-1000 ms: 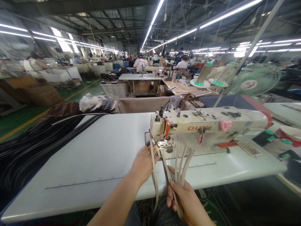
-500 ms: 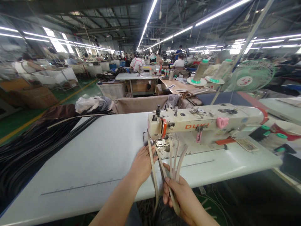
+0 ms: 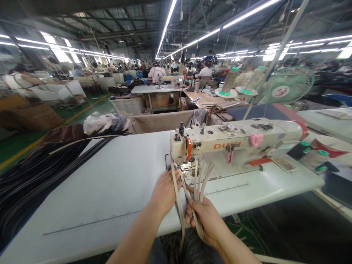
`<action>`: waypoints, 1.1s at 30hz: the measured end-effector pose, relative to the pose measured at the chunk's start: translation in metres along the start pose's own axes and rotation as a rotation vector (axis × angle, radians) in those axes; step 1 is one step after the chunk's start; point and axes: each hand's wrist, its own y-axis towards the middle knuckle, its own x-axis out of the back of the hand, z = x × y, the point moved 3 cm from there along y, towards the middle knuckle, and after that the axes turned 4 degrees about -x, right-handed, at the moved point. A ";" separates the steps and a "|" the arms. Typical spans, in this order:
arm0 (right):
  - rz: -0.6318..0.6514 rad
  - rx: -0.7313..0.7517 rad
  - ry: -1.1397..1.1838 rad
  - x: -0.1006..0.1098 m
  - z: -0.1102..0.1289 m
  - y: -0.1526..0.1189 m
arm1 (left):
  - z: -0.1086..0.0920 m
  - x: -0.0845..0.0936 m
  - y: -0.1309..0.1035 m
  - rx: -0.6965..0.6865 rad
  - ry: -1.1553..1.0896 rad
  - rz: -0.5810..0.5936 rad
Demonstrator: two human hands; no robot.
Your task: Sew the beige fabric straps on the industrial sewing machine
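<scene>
My left hand (image 3: 165,189) lies flat on the white table just in front of the needle area of the sewing machine (image 3: 236,141), its fingers stretched out beside a beige strip (image 3: 178,198) that runs down from the machine head over the table edge. Closed around several beige strips (image 3: 200,187), my right hand (image 3: 205,216) is at the table's front edge. Their ends fan upward from it, while one strip reaches from it toward the needle plate (image 3: 188,166).
Long black strips (image 3: 55,168) hang over the table's left side. Behind stand thread cones (image 3: 230,82), a green fan (image 3: 291,85) and a beige cloth bin (image 3: 162,121). Farther back, people sit at other tables. A ruler marking (image 3: 93,222) crosses the tabletop (image 3: 115,176).
The whole view has shifted slightly, so most things sit a little farther left. My right hand with the strips has moved slightly up toward the machine. My left hand keeps its place beside the needle area.
</scene>
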 end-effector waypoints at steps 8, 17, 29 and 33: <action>-0.014 -0.038 0.035 0.001 -0.005 -0.003 | 0.001 0.001 -0.001 0.002 -0.006 -0.003; -0.008 -0.086 -0.016 0.015 -0.008 -0.026 | 0.002 -0.002 -0.001 0.005 -0.011 -0.005; 0.010 -0.104 -0.053 0.023 -0.017 -0.040 | -0.001 0.000 0.000 -0.003 0.026 0.019; 0.003 -0.099 -0.063 0.025 -0.020 -0.044 | 0.000 -0.001 0.000 -0.001 0.024 0.014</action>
